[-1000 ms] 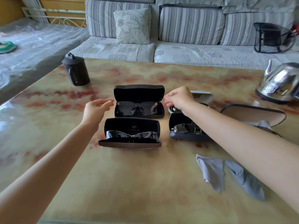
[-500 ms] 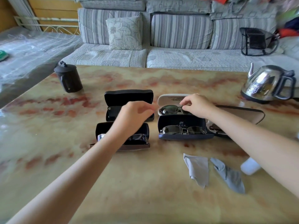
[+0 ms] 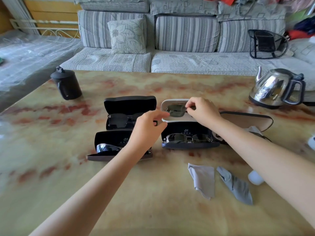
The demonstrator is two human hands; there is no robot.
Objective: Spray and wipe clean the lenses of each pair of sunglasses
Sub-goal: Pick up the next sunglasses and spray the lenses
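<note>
On table (image 3: 153, 210) nearest: two grey cloths (image 3: 202, 180), white object (image 3: 254, 178) half hidden behind right forearm. Next row: brown case (image 3: 102, 157) holds mirrored pair (image 3: 105, 148), partly covered by left arm; navy case (image 3: 189, 145) holds metal-frame pair (image 3: 187, 138). Far row: black case (image 3: 129, 103) holds black pair (image 3: 119, 120); white case (image 3: 175, 101) open, dark-lensed sunglasses (image 3: 177, 109) held above it, right hand (image 3: 202, 111) pinching frame. Left hand (image 3: 148, 128), fingers loose, just beside lens; contact unclear.

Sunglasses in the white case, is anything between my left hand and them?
Nothing visible. The left hand is right beside the sunglasses, no object between; the right hand pinches their frame over the white case.
</note>
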